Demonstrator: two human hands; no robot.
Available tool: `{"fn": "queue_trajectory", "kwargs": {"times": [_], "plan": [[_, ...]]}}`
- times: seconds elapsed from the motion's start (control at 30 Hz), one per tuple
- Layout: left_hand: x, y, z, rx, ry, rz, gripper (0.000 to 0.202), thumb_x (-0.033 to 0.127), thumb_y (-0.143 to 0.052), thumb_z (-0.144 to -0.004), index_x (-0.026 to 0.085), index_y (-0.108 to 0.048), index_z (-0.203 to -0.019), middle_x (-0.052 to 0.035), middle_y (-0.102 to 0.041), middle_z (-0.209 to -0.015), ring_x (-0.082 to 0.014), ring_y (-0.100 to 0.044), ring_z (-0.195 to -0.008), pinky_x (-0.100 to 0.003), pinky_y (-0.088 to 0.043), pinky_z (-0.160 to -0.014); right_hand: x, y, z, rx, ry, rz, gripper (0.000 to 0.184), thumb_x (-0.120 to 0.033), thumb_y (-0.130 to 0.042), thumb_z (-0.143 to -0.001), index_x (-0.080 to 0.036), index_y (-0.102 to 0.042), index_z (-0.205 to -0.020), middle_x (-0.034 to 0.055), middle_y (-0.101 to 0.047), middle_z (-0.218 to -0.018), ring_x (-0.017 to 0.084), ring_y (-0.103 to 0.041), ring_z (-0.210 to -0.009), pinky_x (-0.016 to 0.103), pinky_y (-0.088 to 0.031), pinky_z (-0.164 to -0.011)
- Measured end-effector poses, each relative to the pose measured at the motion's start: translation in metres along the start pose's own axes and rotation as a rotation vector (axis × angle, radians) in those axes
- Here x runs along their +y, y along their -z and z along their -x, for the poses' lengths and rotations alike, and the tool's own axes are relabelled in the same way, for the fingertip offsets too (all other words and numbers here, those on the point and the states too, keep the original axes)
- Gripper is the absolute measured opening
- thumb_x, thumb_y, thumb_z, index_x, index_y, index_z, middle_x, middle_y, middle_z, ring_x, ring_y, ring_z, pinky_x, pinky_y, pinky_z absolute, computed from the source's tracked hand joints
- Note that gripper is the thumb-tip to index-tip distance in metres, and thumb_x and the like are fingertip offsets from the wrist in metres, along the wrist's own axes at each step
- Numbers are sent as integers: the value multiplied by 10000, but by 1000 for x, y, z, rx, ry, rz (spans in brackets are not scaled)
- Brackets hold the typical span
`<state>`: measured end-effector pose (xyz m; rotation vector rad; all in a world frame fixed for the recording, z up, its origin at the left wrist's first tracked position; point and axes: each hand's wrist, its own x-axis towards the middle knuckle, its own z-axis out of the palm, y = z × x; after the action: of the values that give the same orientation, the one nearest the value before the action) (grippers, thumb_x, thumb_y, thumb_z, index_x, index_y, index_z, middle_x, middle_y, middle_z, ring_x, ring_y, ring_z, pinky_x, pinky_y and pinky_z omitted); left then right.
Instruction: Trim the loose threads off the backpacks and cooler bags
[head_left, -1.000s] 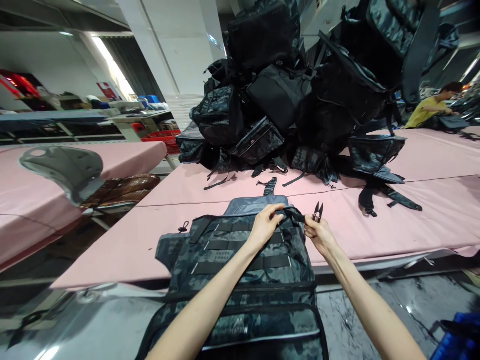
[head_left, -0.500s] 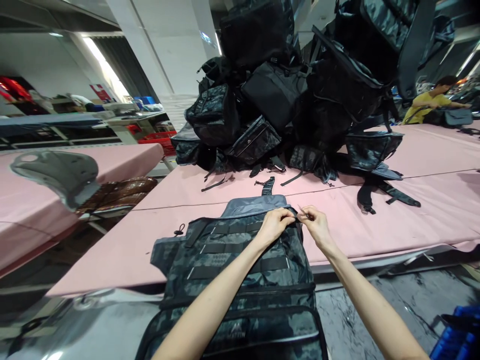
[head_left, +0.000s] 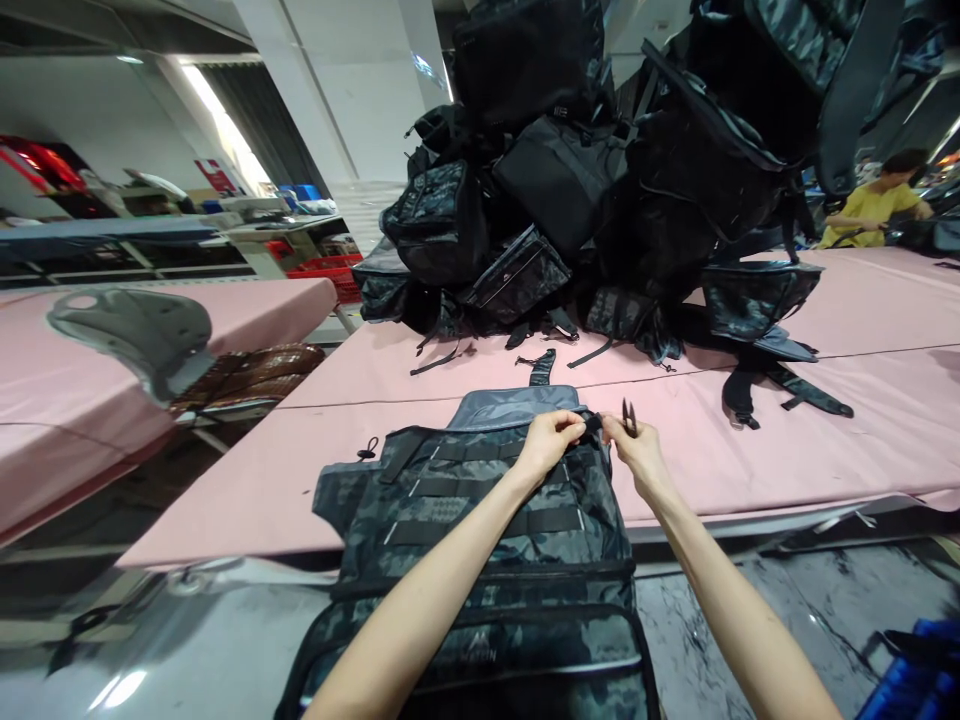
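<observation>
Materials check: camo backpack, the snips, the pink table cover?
Camo backpack: woven synthetic, likely nylon; matte print, webbing rows, faint sheen. Thread snips in the right hand: probably dark steel; thin pointed blades, too small to be sure. Pink table cover: soft matte cloth, maybe padded; seams show, no glare.

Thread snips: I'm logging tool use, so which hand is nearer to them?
Right. The right hand holds the thread snips, blades up; the left hand, just left of them, pinches the backpack at its top edge.
</observation>
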<state>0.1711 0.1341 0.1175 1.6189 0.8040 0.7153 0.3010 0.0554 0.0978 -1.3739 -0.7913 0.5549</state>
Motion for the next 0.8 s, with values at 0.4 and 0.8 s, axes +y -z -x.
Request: {"fn": "queue_trajectory", "kwargs": {"times": [0.4,0.8], "plan": [[-7,2,26,-153,-130,-624,218,317,-525,-779,230,-695,-885,-17,-684,-873,-210,-542,-899,-333,-387,-846,-5,-2,-4,-94,96,66,201,-328,-645,-623,-154,-684,-716,43,-674,-717,175,-595,-687,289,-449,-651],[18,8,-4,-287,69,-543,144,251,-612,-622,141,-704,-639,7,-609,-559,-123,-536,-575,-193,-381,-528,-17,-1,-6,-224,74,62,347,-303,-582,-668,-140,-657,-965,27,-680,-713,166,-626,-697,312,-469,-731]]}}
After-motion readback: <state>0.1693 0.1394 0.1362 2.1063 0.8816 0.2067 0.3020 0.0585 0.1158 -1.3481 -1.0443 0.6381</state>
